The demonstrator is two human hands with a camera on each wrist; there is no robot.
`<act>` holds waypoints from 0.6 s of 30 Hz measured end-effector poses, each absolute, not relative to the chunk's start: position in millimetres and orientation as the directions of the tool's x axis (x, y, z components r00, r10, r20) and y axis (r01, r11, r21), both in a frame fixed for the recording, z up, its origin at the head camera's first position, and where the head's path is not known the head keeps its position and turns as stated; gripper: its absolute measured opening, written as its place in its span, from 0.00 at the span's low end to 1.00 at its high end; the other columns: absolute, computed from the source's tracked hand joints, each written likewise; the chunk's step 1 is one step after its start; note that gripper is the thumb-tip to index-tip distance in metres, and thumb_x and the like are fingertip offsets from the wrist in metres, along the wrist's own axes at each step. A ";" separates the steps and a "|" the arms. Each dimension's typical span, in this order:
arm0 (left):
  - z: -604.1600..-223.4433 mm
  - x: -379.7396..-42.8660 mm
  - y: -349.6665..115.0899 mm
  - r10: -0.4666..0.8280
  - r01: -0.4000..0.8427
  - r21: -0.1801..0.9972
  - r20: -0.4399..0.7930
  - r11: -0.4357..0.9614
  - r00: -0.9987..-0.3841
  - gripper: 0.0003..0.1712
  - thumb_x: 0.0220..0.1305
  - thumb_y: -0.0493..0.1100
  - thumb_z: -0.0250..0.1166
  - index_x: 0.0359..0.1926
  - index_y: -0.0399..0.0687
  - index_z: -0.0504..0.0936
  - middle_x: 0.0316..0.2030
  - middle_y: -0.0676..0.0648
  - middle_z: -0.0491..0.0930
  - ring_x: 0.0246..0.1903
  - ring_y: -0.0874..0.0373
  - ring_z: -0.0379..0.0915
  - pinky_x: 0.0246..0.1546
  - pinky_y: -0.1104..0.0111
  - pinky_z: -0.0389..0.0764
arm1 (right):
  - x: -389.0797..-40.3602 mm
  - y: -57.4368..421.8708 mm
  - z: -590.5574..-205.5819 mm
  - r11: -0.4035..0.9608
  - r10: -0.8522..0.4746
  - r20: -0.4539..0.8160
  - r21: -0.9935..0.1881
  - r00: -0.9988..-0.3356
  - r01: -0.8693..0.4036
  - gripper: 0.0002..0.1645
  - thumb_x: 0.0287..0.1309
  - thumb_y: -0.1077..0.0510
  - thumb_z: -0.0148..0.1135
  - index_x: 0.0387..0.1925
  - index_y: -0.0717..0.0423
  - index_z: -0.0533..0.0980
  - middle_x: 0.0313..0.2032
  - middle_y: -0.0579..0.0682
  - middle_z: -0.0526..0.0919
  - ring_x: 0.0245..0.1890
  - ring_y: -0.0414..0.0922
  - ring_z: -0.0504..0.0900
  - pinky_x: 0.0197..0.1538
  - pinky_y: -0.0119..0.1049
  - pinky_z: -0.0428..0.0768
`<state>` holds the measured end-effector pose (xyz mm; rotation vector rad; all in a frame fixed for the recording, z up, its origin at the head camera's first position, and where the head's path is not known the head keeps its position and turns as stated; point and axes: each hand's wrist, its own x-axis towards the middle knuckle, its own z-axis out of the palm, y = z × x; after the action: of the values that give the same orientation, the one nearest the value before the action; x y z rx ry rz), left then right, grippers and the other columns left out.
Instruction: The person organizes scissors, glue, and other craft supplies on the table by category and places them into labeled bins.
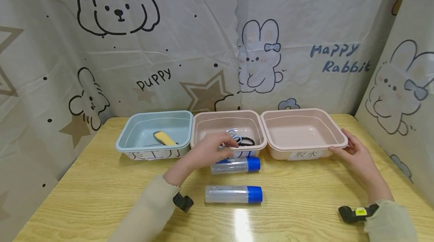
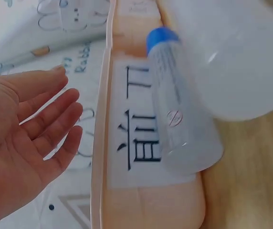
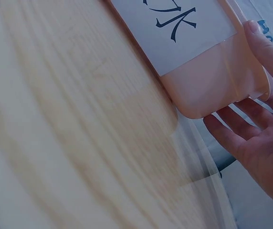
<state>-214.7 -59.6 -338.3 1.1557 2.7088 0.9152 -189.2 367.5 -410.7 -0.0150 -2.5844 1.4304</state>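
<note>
Left hand point(image 1: 211, 148) hangs loosely spread, holding nothing, beside the middle bin point(image 1: 223, 121); right hand point(image 1: 357, 161) pinches the right bin point(image 1: 295, 123), apparently steadying it, and the next move likely requires grasping a glue tube point(image 1: 225, 194) on the tabletop point(image 1: 101, 200), lower centre of frame.

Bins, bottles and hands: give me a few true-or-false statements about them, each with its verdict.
1. Scissors lie in the middle bin. True.
2. The yellow cutter lies there too. False: the cutter lies in the blue bin.
3. The right hand grips the rightmost bin. True.
4. Two bottles lie in front of the bins. True.
5. Their caps are red. False: the caps are blue.
6. The left hand holds scissors. False: the left hand holds nothing.
</note>
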 end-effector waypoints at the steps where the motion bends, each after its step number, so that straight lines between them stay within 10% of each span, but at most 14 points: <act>1: -339.5 -211.4 -59.2 0.691 0.645 0.546 0.158 0.534 -0.706 0.12 0.58 0.40 0.63 0.43 0.44 0.80 0.41 0.49 0.80 0.41 0.56 0.74 0.44 0.64 0.77 | -189.3 367.4 -410.9 0.534 0.100 0.159 -0.841 -0.982 -0.082 0.48 0.58 0.52 0.58 0.70 0.54 0.42 0.66 0.68 0.51 0.41 0.17 0.62 0.39 0.11 0.69; 18: -368.6 -173.9 -79.4 0.772 0.646 0.507 -0.061 0.570 -0.633 0.17 0.54 0.50 0.66 0.46 0.56 0.80 0.43 0.57 0.76 0.43 0.63 0.72 0.44 0.74 0.74 | -190.7 368.9 -414.9 0.518 0.102 0.164 -0.851 -0.981 -0.088 0.48 0.58 0.53 0.58 0.71 0.51 0.41 0.68 0.64 0.49 0.42 0.18 0.62 0.40 0.11 0.69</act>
<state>-173.9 -79.4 -368.6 1.1708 2.5295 0.6517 -190.7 368.9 -414.9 -0.0118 -2.5639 1.4535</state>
